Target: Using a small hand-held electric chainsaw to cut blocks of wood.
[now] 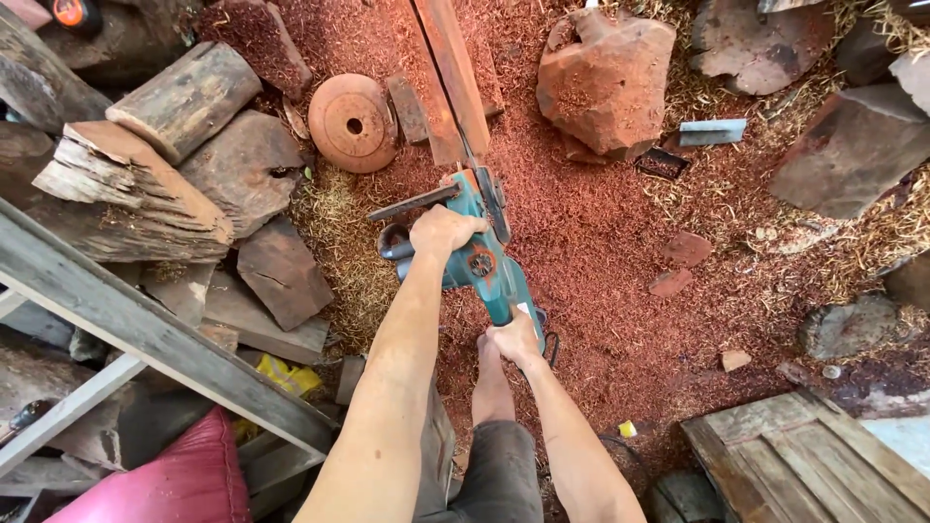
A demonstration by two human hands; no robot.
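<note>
Head view: both hands on chainsaw

Left hand [444, 232] clamped on the front handle of the teal chainsaw [484, 257]; right hand [513, 339] clamped on its rear grip. Saw bar meets the red plank [450, 68], over sawdust-covered floor [601, 271].

Seen from above, the left hand [441, 232] grips the front handle of a teal chainsaw [487, 260], and the right hand [515, 339] is closed round its rear handle. The saw's bar runs into a long reddish plank [448, 73] lying on a floor [601, 252] covered in red sawdust. A round wooden disc [352, 122] with a centre hole lies just left of the plank, a big reddish wood chunk [605, 82] to its right. Stacked logs [145, 174] fill the floor's left side.
</note>
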